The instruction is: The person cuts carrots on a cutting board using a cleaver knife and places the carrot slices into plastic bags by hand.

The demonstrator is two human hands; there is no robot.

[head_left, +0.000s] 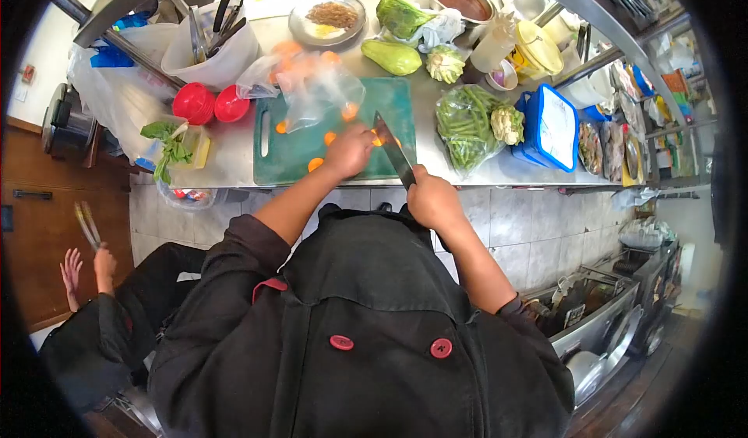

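My right hand [433, 200] is closed round the handle of a kitchen knife [395, 151], its blade angled up and left over the green cutting board [269, 119]. Close to the blade, my left hand [350, 153] has its fingers curled on a piece of carrot, mostly hidden beneath them. Orange carrot slices [315, 164] lie scattered about the board, some beside the blade. A clear plastic bag [319, 95] rests across the board's upper left part, with orange carrot pieces [292, 66] showing at its far side, somewhat blurred.
Behind the board are a metal plate [352, 33], a green squash [392, 57] and a pot of brown sauce [461, 0]. Bagged green beans [461, 130] and a blue tub [538, 130] stand right; red bowls [193, 103] left. Another person's hand [104, 267] holds tongs [87, 226] at lower left.
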